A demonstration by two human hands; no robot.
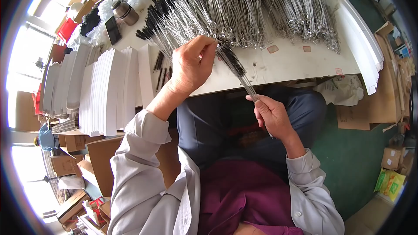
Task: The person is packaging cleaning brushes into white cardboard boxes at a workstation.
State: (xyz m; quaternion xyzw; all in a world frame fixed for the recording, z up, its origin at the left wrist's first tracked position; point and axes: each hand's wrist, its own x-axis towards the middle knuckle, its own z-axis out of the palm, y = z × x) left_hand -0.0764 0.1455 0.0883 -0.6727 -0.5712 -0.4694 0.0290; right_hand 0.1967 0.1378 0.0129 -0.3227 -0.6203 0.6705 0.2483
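My right hand (272,114) grips the twisted wire stems of a small bunch of black bristle brushes (235,63), held slanting up to the left over the table edge. My left hand (191,63) is at the bristle end of that bunch, fingers curled and pinching at the brush tips near the table. Behind it a large heap of black wire brushes (204,8) with looped wire handles fans across the white table (287,63).
Stacks of white card strips (106,91) stand at the left of the table, more (361,39) at the right end. A second heap of wire brushes (305,13) lies back right. A metal flask (125,12) and a dark phone (113,29) sit back left. Cardboard boxes (102,159) crowd the floor.
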